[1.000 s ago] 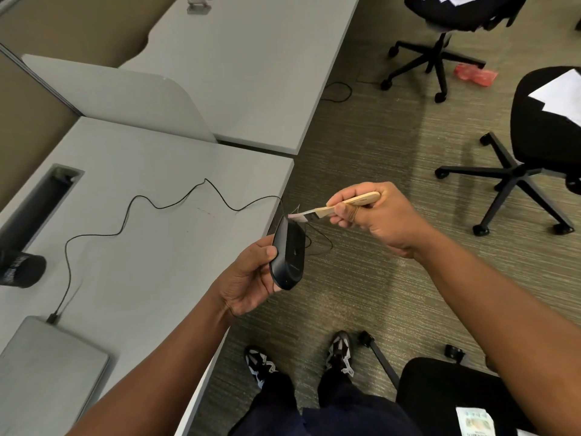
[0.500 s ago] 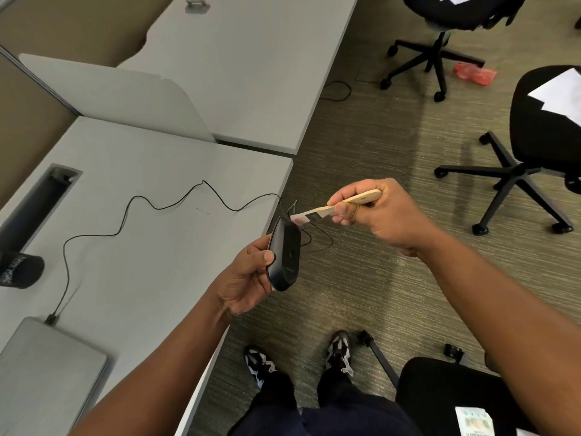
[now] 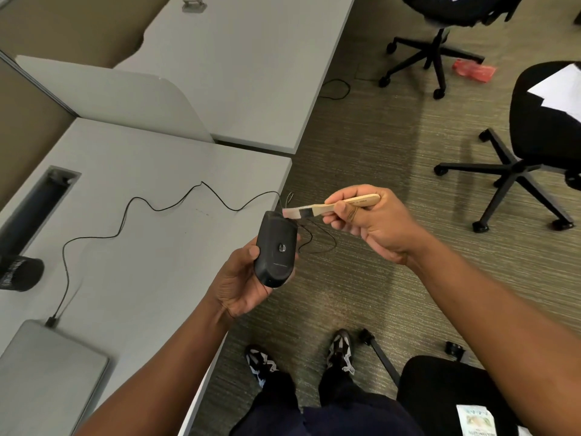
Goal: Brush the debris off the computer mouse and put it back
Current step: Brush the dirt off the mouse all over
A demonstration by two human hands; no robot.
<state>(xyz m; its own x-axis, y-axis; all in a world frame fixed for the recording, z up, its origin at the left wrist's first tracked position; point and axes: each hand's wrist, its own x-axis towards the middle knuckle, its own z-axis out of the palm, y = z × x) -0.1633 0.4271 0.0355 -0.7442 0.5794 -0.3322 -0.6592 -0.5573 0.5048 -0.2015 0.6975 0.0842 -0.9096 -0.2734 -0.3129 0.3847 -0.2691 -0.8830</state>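
A black wired computer mouse (image 3: pixel 275 250) is held off the right edge of the grey desk (image 3: pixel 151 247), its flat side with a small round sensor facing me. My left hand (image 3: pixel 242 280) grips it from below and the left. My right hand (image 3: pixel 371 223) pinches the wooden handle of a small paintbrush (image 3: pixel 330 207). The pale bristles touch the mouse's far end. The mouse's thin black cable (image 3: pixel 125 215) snakes across the desk to a grey laptop (image 3: pixel 47 379).
A black cylinder (image 3: pixel 19 273) lies at the desk's left edge beside a cable slot (image 3: pixel 37 202). A second desk (image 3: pixel 251 64) stands behind a low divider. Office chairs (image 3: pixel 534 146) stand on the carpet to the right, and another chair (image 3: pixel 452 394) is beside my feet.
My left hand has turned the mouse from edge-on so its broad flat side faces me. The brush has stayed at the mouse's far end.
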